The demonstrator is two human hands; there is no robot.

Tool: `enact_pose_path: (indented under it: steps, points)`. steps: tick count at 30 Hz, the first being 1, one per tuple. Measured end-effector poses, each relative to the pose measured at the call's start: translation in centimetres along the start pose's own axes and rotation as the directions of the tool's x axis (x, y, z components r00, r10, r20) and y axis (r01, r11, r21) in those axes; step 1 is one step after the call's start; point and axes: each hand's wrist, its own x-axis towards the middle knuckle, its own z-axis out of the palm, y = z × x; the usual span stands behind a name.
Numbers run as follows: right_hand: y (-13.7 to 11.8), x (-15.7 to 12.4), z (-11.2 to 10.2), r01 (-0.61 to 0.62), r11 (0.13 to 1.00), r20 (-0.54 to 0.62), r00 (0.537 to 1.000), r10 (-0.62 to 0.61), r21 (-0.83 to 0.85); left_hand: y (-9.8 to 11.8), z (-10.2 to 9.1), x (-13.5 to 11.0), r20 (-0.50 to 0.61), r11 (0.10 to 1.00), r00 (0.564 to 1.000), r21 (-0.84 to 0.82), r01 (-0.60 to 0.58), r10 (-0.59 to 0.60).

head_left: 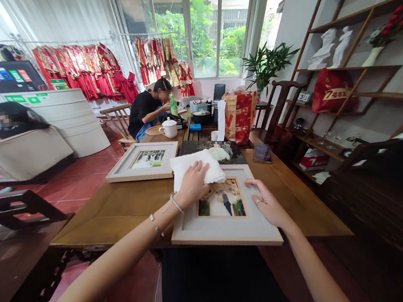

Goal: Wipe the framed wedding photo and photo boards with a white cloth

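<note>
Left hand [192,183] flat and spread on white cloth [182,165] over far-left part of near framed photo [224,209], right hand [268,204] half-open at its right edge, can't tell if gripping, frame lying on table's [106,212] near side.

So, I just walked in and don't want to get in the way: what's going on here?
Someone at the table has their left hand laid on a white cloth over the upper part of a framed photo. Their right hand is on the frame's right side. A second framed photo lies to the left, farther back and apart from both hands. Another person sits toward the table's far end.
</note>
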Motion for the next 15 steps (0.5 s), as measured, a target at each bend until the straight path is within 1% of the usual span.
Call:
enact_pose_path:
  steps: [2,4,6,8,11,13,15]
  points:
    - [0.0,0.1,0.0,-0.012,1.0,0.003,1.0,0.012,-0.009,0.4,0.1,0.0,0.024,1.0,1.0,-0.003,-0.016,0.016]
    - [-0.2,0.3,0.1,-0.022,1.0,0.004,1.0,0.022,-0.018,1.3,0.0,-1.1,0.067,0.999,0.996,-0.013,-0.051,0.052]
    - [-0.3,0.4,0.0,-0.021,1.0,-0.001,1.0,0.021,-0.02,2.7,-0.4,-3.2,0.118,0.993,0.987,-0.047,-0.104,0.109]
    - [-0.4,0.5,0.0,-0.014,1.0,-0.012,1.0,0.014,-0.018,4.2,-1.2,-5.8,0.164,0.981,0.971,-0.114,-0.158,0.176]
    - [-0.3,0.4,-0.2,-0.005,1.0,-0.01,1.0,0.005,-0.021,5.9,-2.9,-9.3,0.211,0.953,0.95,-0.248,-0.174,0.228]
    - [-0.3,0.3,-0.3,0.0,1.0,0.009,1.0,0.0,-0.023,6.4,-3.7,-10.7,0.235,0.935,0.941,-0.315,-0.162,0.242]
    - [-0.4,0.1,-0.3,0.002,1.0,0.026,1.0,-0.001,-0.027,6.5,-4.1,-11.1,0.243,0.929,0.94,-0.338,-0.151,0.241]
